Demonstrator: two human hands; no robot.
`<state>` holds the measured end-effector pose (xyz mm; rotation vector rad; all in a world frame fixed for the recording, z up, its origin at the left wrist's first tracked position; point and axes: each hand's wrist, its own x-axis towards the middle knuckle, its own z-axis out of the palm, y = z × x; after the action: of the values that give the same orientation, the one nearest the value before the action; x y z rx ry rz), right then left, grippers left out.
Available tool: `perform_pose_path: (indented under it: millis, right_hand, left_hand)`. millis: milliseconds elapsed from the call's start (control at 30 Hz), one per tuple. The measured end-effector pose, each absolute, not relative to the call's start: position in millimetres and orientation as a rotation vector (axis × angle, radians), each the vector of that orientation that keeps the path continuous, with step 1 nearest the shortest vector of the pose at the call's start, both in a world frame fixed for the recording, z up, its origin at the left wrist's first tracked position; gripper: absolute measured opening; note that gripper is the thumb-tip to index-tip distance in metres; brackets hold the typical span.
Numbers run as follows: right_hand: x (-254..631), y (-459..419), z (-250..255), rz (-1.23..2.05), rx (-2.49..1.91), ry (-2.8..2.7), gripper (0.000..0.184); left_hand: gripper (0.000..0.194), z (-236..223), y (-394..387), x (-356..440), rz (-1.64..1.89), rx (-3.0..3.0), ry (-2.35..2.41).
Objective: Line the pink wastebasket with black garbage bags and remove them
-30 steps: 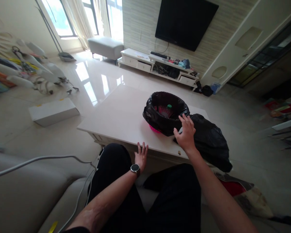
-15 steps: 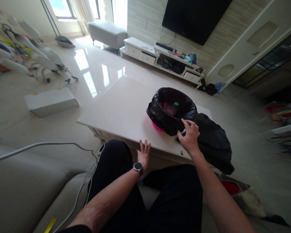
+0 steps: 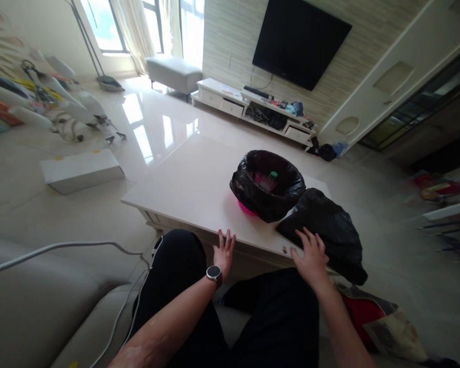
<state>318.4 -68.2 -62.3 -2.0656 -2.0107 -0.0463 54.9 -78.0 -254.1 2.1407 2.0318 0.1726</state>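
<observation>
A pink bin lined with a black bag (image 3: 267,190) stands on the cream coffee table (image 3: 191,189), with a green-capped bottle (image 3: 273,176) and pink rubbish inside. A loose black bag (image 3: 325,230) lies just right of it, drooping over the table's corner. My right hand (image 3: 310,254) rests open at the table's near edge, its fingers spread and touching that loose bag. My left hand (image 3: 224,250), with a watch on the wrist, lies flat and open on the table's front edge. Both hands hold nothing.
My legs in black trousers fill the foreground, on a grey sofa (image 3: 34,306) with a white cable (image 3: 61,250) across it. A white box (image 3: 80,170) lies on the glossy floor at left. A TV stand (image 3: 253,110) is beyond. A red bag (image 3: 368,312) sits by my right knee.
My right hand has drawn back from the bin's rim to the table's near edge and now lies spread by the loose black bag. The left hand has stayed put.
</observation>
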Motion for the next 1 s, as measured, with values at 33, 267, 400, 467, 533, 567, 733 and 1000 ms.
perform_pose_path:
  millis: [33, 267, 400, 467, 533, 567, 733, 1000]
  right_hand:
    - [332.4, -90.0, -79.4, 0.016, -2.211, -1.943, 0.059]
    - [369.0, -201.4, -169.9, 0.257, -2.320, -1.737, 0.075]
    - [355.4, -195.1, -163.4, 0.216, -2.383, -1.636, 0.067]
    - [352.6, -188.3, -158.7, 0.221, -2.410, -1.623, 0.065]
    - [353.3, -185.0, -157.9, 0.228, -2.402, -1.626, 0.064]
    - [354.5, -184.7, -158.7, 0.231, -2.392, -1.626, 0.064]
    - [360.1, -187.5, -164.9, 0.252, -2.368, -1.615, 0.061]
    - [363.2, -197.8, -168.6, 0.284, -2.276, -1.606, 0.062]
  left_hand:
    - [0.090, -252.3, -78.4, 54.3, 0.177, 2.137, 2.026]
    - [0.099, -229.3, -77.2, 52.7, 0.369, 1.971, 1.827]
    - [0.045, -191.0, -47.9, 41.8, 0.921, 1.367, 1.647]
    - [0.027, -163.3, -24.7, 33.1, 1.124, 1.069, 1.554]
    - [0.028, -131.6, -0.9, 25.7, 1.233, 0.970, 1.519]
    - [0.030, -114.8, 10.3, 23.4, 1.287, 0.951, 1.504]
    - [0.035, -40.1, 53.0, 35.1, 1.389, 0.681, 1.331]
    - [0.033, 0.4, 89.0, 63.8, 1.233, 0.646, 1.334]
